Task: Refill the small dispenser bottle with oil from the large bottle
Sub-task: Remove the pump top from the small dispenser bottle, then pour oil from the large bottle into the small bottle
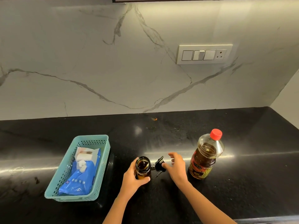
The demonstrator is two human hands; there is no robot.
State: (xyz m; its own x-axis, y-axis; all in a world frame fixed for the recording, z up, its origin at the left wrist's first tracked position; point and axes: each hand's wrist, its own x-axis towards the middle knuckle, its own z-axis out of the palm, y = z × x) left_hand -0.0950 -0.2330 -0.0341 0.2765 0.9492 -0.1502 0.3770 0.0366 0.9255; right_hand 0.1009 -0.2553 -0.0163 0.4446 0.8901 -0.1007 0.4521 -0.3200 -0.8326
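The small dispenser bottle [143, 167] stands uncapped on the black counter, with a little dark oil in it. My left hand [132, 178] grips it from the left side. Its black dispenser top [159, 164] lies on the counter just right of it. My right hand [177, 167] hovers over the counter beside that top, fingers spread and relaxed, thumb close to the top, holding nothing. The large oil bottle [204, 156], clear plastic with a red cap and a dark label, stands upright right of my right hand, cap on.
A teal plastic basket [103, 167] holding a blue packet [77, 180] and white items sits at the left. The marble backsplash carries a switch plate [204, 54]. The counter's front edge [267, 220] runs along the bottom right.
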